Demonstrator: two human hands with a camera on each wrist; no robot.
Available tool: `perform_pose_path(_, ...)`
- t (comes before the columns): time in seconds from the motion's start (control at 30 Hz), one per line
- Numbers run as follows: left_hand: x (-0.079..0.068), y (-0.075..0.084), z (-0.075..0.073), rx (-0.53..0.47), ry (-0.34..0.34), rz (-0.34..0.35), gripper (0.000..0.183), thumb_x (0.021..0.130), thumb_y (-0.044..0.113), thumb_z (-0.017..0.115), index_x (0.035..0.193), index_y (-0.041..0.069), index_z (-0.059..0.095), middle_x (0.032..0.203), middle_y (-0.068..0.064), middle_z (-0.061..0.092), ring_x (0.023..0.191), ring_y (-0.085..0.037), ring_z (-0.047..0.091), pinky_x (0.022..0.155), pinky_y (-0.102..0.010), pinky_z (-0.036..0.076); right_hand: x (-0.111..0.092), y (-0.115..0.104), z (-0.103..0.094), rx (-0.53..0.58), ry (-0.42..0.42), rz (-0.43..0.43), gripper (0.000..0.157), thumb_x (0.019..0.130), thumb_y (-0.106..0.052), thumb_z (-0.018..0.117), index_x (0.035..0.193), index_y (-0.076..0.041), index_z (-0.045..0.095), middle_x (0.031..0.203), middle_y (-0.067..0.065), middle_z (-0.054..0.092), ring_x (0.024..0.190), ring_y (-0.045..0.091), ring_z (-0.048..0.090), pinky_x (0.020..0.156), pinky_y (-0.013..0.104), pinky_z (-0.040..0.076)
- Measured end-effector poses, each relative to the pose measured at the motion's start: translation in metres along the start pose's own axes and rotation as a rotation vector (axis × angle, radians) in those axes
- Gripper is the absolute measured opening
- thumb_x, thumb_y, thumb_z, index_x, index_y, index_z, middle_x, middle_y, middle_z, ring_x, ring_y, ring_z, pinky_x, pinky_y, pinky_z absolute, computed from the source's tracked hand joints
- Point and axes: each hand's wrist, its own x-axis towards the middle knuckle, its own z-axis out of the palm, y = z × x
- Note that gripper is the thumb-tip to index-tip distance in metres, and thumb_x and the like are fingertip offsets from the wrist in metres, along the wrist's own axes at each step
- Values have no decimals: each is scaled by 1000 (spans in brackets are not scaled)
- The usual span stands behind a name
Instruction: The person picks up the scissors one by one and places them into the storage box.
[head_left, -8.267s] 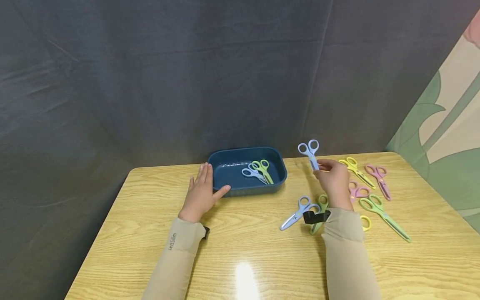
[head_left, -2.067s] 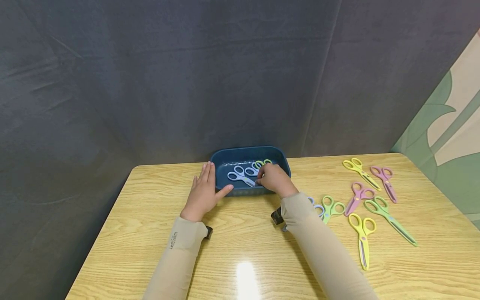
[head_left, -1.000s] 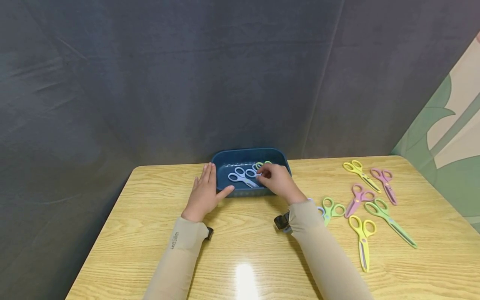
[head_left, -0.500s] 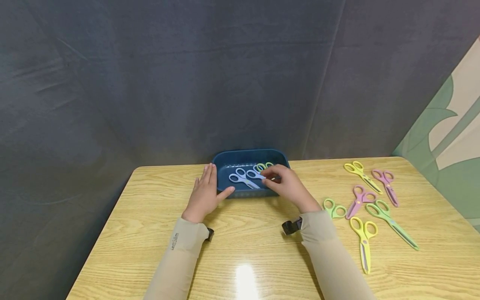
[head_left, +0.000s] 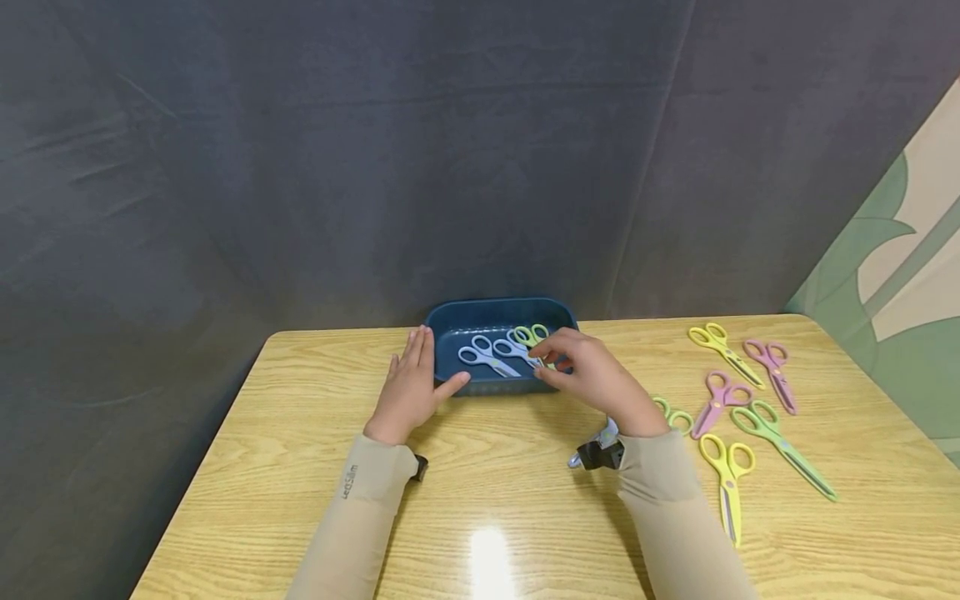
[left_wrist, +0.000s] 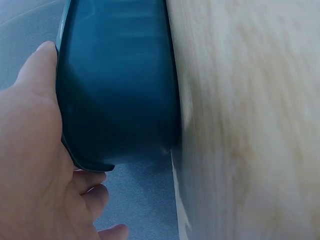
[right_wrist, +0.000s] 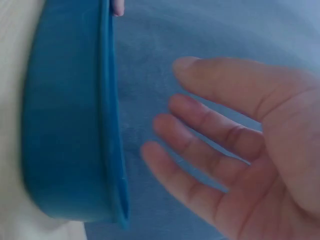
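Stretching up from the bottom, your tan sleeves (head_left: pixel 330 533) run out over the wooden table (head_left: pixel 450 517). Closest on your right is a yellow pair of scissors (head_left: pixel 726 472), then a long green pair (head_left: pixel 783 450). Bit further, a partly hidden blue pair (head_left: pixel 611 432) sits behind your right wrist, with a partly covered green pair (head_left: pixel 681 423) and a pink pair (head_left: pixel 717 406) beside it.

Your left hand (head_left: pixel 407 387) touches the left end of the blue tray (head_left: pixel 487 388), fingers pretty straight and close together, thumb spread toward the front. Your right hand (head_left: pixel 592 371) hangs at the other end, thumb and loosely bent fingers apart. In the tray you've got a left-hand blue pair (head_left: pixel 491 362), plus another blue pair (head_left: pixel 506 348) overlapped by a small green pair (head_left: pixel 531 336). Off right lie a far pink pair (head_left: pixel 772 367) and a far yellow pair (head_left: pixel 723 352). Dark curtain (head_left: pixel 450 167) behind.
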Motion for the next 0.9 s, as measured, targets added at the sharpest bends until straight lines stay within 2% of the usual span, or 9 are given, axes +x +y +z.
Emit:
perform_pose_path(0.23, 0, 1, -1, -9, -9, 1, 102, 98, 65, 52, 161, -2, 7, 168, -21, 9, 156, -34, 5, 121, -61, 13, -5, -11, -9, -112, -97, -33, 21, 88, -2, 77, 109, -4, 74, 98, 5, 65, 87, 22, 62, 77, 40, 56)
perform_pose_path(0.6, 0, -1, 0, -10, -7, -1, 103, 97, 66, 52, 161, -2, 8, 168, -19, 7, 156, -34, 6, 121, -61, 13, -12, -20, -16, -217, -231, -72, 23, 84, 9, 74, 105, 1, 73, 99, 10, 69, 89, 26, 66, 81, 40, 56)
perform_pose_path(0.9, 0, 0, -1, -16, -10, -2, 102, 98, 65, 51, 161, -2, 8, 169, -19, 7, 156, -33, 4, 121, -60, 13, -23, -15, -7, -204, -340, -3, 25, 81, 13, 74, 103, 1, 72, 100, 9, 66, 90, 31, 65, 79, 38, 56)
